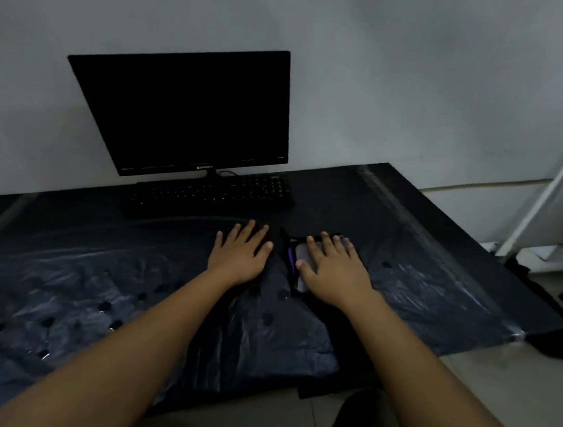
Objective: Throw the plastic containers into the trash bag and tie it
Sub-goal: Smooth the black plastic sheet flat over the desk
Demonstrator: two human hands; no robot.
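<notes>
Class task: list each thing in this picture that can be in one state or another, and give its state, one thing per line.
Monitor: upright, screen dark.
Keyboard: flat on the table, in front of the monitor.
Trash bag: lying flat, untied.
Plastic container: on the table, outside the bag, under the right hand.
Left hand: open, flat on the bag.
Right hand: open, resting on the container.
</notes>
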